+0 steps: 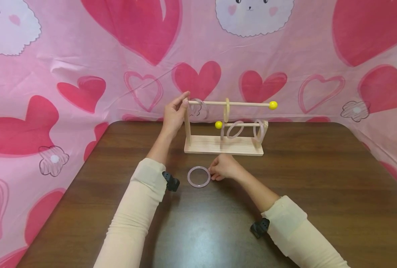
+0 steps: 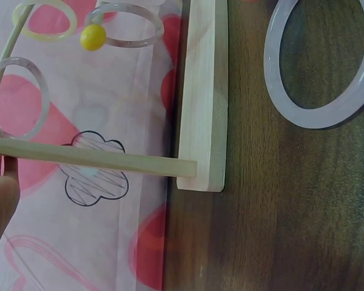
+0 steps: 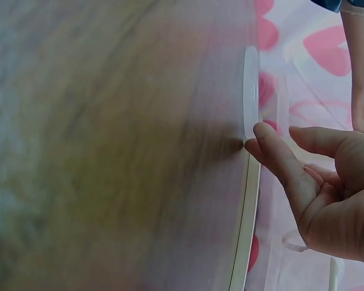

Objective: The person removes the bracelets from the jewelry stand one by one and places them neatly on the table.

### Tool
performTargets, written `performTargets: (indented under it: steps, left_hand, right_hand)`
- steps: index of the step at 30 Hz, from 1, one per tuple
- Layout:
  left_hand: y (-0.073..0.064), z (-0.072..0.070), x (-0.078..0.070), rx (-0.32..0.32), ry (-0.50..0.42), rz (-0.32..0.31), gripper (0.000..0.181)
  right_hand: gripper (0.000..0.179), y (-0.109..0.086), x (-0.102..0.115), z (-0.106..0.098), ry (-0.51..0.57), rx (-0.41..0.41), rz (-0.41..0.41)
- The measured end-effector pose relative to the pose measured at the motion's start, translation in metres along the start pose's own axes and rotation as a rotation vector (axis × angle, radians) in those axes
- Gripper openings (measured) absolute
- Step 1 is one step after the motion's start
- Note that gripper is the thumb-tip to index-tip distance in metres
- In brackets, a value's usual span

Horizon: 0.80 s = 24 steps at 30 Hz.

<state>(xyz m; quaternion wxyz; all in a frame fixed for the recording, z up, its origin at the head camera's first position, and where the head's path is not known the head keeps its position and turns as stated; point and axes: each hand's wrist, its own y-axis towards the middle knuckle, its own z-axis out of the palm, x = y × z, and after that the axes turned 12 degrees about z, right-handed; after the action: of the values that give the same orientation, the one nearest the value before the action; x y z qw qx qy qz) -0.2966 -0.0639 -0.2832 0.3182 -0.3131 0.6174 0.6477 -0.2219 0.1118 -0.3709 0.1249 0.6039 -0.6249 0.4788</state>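
Observation:
A wooden bangle stand [image 1: 223, 147] with two rods stands at the table's far side. My left hand [image 1: 174, 117] holds the top of its left post, thumb in front. On the upper rod hang a greyish clear bangle [image 1: 203, 109] beside that post and a yellow bangle [image 1: 226, 110]. The lower rod carries three pale purple bangles [image 1: 235, 130]. Flat on the table before the stand lies another pale purple bangle [image 1: 199, 185]. My right hand [image 1: 226, 167] is at its right edge; in the right wrist view the fingertips [image 3: 258, 145] meet the table there, thumb held apart.
The dark wooden table [image 1: 198, 227] reaches back to a pink cloth backdrop [image 1: 118, 37] with hearts. Yellow balls cap the upper rod's right end [image 1: 273, 105] and the lower rod's left end [image 1: 218, 125]. Black cameras sit on both wrists.

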Motion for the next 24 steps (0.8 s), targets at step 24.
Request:
performTargets:
  steps: [24]
  left_hand:
    - [0.005, -0.003, 0.024, -0.014, -0.022, 0.049, 0.034]
  right_hand:
    - [0.042, -0.011, 0.008, -0.029, -0.068, -0.344, -0.234]
